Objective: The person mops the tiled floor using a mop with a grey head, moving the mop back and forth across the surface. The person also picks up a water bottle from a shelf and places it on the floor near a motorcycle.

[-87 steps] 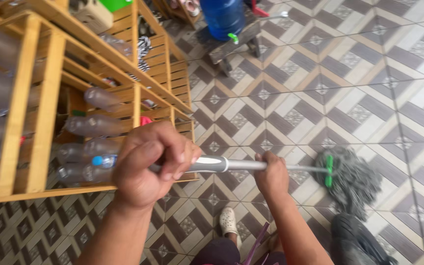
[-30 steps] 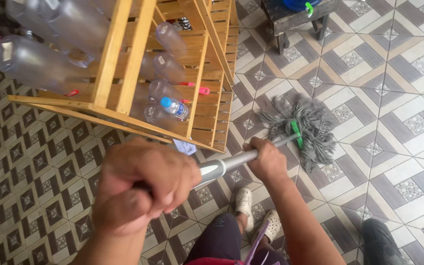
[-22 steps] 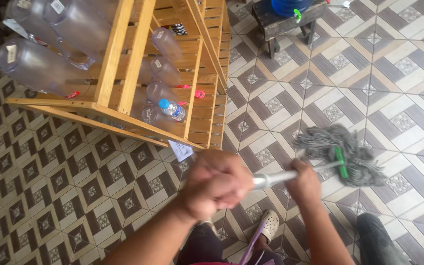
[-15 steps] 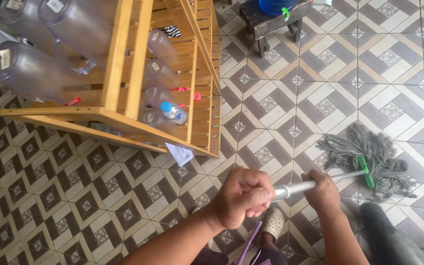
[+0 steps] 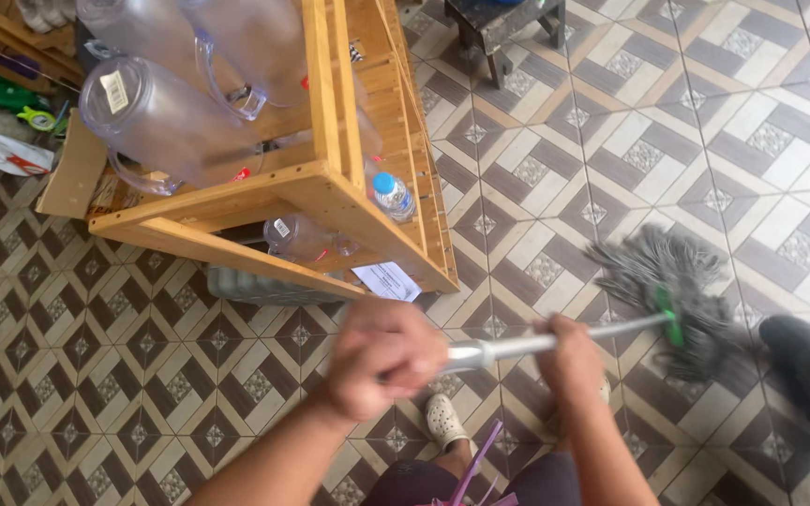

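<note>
Beside the wooden shelf [image 5: 330, 187], on the patterned tile floor [image 5: 705, 112], both the left hand [image 5: 382, 361] and right hand [image 5: 569, 351] are clenched around the mop handle [image 5: 508, 347], its grey mop head [image 5: 672, 286] resting on the tiles.

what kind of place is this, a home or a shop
Likely a small shop or storeroom: a wooden rack holds tagged clear plastic jugs and a water bottle, standing on a patterned tile floor.
</note>
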